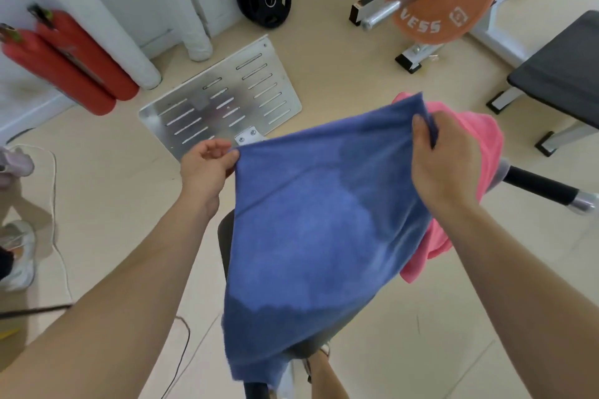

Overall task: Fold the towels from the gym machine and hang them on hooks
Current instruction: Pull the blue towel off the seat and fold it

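Towel fold in hand: blue towel held spread in the air by its top edge, over the machine's black bar.
Left hand pinches one top corner, right hand grips the other, fingers curled, forearms raised. Advised: keep the edge taut, bring corners together squarely. Pink towel lies draped on the machine behind.

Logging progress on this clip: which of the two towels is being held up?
The blue towel, pinched at its top corners by the left hand and right hand. The pink towel is draped over the machine behind it.
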`<action>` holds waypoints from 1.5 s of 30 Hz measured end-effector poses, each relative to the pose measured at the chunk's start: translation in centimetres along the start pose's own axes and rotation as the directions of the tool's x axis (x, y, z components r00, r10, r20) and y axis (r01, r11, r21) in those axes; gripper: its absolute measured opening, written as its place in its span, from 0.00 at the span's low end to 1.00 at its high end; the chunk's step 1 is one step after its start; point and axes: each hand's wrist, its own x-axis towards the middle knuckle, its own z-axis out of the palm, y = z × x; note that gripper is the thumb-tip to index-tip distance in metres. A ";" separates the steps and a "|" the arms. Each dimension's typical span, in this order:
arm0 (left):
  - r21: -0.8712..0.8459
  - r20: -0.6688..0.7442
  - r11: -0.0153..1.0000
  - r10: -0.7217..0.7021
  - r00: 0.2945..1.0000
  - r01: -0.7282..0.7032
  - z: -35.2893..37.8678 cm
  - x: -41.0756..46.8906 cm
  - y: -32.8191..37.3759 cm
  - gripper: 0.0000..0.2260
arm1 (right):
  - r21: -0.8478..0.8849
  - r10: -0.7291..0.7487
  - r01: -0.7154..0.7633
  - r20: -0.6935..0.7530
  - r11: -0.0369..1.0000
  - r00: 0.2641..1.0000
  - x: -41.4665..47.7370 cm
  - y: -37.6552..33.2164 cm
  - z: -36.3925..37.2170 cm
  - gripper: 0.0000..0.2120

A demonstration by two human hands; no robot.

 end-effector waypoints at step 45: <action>0.268 0.701 0.504 0.483 0.526 -0.821 -4.2 -25.9 18.7 0.13 | 0.646 -0.188 -0.110 0.375 0.756 0.908 -13.9 -15.2 -13.3 0.07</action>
